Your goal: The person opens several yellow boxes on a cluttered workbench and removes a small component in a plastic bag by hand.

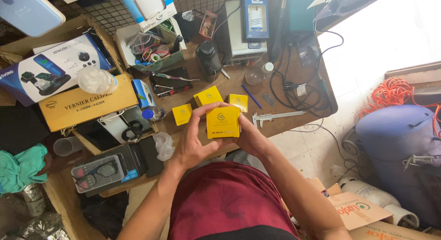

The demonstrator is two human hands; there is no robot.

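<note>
Four yellow boxes showed in all; one, the held yellow box (223, 122), sat above the desk's near edge, gripped between both hands; the left hand (193, 141) clasped its left side with fingers curled over the top, and the right hand (248, 136) grasped its right side from behind; three small yellow boxes (208, 96) lay on the wooden desk (275, 120) just beyond; one metal caliper (275, 116) rested to the right, one blue pen (251, 96) near it, one dark bottle (208, 60) farther back; the desk was cluttered with cartons and black cables; pale floor tiles (317, 152) and an orange cord (390, 93) lay at right.
</note>
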